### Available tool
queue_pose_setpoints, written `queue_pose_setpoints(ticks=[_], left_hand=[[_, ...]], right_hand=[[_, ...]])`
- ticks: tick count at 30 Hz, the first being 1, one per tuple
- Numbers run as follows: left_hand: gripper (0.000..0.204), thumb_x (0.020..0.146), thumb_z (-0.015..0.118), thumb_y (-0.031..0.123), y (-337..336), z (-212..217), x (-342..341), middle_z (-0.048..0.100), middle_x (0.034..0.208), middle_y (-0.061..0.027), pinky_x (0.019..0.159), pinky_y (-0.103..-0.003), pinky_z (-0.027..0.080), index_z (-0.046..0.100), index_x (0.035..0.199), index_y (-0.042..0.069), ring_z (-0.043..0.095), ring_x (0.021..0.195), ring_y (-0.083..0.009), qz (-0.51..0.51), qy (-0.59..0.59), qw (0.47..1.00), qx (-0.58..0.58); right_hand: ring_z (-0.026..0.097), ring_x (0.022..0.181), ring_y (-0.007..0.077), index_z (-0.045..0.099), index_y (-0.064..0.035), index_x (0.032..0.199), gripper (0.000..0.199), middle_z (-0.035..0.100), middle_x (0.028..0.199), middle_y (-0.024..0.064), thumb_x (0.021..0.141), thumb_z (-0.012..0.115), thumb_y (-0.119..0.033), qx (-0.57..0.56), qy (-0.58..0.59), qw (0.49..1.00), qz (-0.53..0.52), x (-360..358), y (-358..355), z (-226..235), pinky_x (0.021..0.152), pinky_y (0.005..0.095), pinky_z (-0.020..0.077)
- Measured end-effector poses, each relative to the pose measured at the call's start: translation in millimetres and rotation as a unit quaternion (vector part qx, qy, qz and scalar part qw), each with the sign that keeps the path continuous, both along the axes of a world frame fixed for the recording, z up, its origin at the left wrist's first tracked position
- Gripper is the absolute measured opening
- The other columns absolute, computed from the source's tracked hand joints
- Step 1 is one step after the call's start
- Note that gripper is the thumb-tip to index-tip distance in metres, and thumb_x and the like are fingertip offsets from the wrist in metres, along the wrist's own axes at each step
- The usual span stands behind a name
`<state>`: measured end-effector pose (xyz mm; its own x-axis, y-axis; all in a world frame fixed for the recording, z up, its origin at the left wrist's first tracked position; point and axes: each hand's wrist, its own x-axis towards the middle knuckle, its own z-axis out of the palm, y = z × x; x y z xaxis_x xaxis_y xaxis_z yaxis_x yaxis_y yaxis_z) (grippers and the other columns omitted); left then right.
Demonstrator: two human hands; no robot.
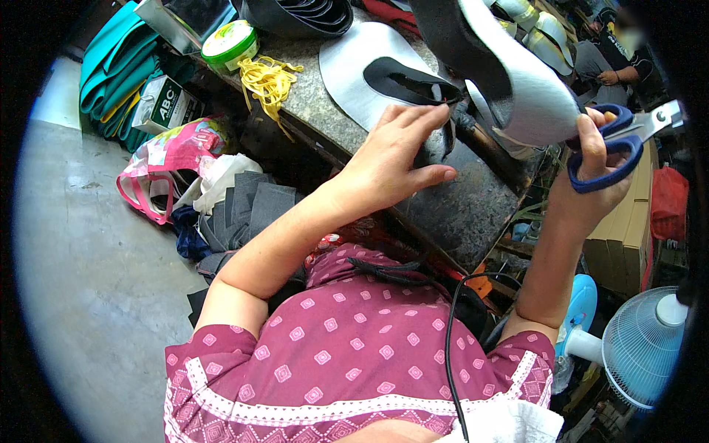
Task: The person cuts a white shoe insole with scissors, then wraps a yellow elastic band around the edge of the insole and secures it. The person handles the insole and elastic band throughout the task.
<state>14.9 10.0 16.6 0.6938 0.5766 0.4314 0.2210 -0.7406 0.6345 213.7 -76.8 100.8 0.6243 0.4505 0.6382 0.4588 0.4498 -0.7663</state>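
Floor and bench: we are looking down on a grey floor (81, 244) at left and a speckled workbench (306, 94) ahead.
Bench edge: yellow strands (267, 81) are lying beside a green-and-white tub (230, 46).
White sheet: the flat white sheet (343, 77) is resting on the bench, bearing a black piece (384, 76).
Left hand: our left hand (395, 151) is spreading, thumb apart, over the black piece; we cannot tell whether they are touching.
Right hand: our right hand (587, 193) is holding blue-handled scissors (636, 134), blades pointing right.
Curved piece: the black-and-white curved piece (535, 92) is reaching our right fingertips.
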Motion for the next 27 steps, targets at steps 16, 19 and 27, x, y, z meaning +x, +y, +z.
queue_pose_setpoints(ticks=[16, 19, 27], left_hand=[[0.027, 0.092, 0.067, 0.013, 13.0, 15.7, 2.9, 0.069, 0.107, -0.0072, 0.086, -0.034, 0.056, 0.062, 0.117, 0.005, 0.069, 0.098, -0.0185, -0.094, -0.434, 0.739, -0.507], [0.025, 0.092, 0.067, 0.013, 20.2, 17.2, 0.7, 0.07, 0.107, -0.006, 0.084, -0.033, 0.057, 0.063, 0.115, 0.005, 0.069, 0.096, -0.0169, -0.095, -0.458, 0.71, -0.526], [0.024, 0.091, 0.069, 0.013, 14.1, 22.3, 5.9, 0.068, 0.101, -0.005, 0.079, -0.03, 0.056, 0.062, 0.112, 0.003, 0.067, 0.09, -0.0135, -0.075, -0.471, 0.705, -0.526]], right_hand=[[0.062, 0.076, 0.01, 0.053, -0.0037, 0.109, 0.046, 0.07, 0.089, 0.0086, 0.075, 0.084, -0.008, -0.182, -0.169, 0.968, 0.038, -3.4, -51.7, -55.0, 0.07, 0.0238, 0.0509], [0.066, 0.071, 0.0216, 0.062, -0.0058, 0.104, 0.05, 0.067, 0.082, 0.0092, 0.063, 0.087, -0.018, -0.271, -0.287, 0.919, -0.008, 8.4, -55.3, -64.9, 0.069, 0.0315, 0.0518], [0.06, 0.068, 0.0247, 0.063, -0.0102, 0.104, 0.055, 0.063, 0.078, 0.0046, 0.063, 0.087, -0.038, -0.256, -0.497, 0.814, -0.155, 18.4, -61.4, -54.0, 0.064, 0.0364, 0.0448]])
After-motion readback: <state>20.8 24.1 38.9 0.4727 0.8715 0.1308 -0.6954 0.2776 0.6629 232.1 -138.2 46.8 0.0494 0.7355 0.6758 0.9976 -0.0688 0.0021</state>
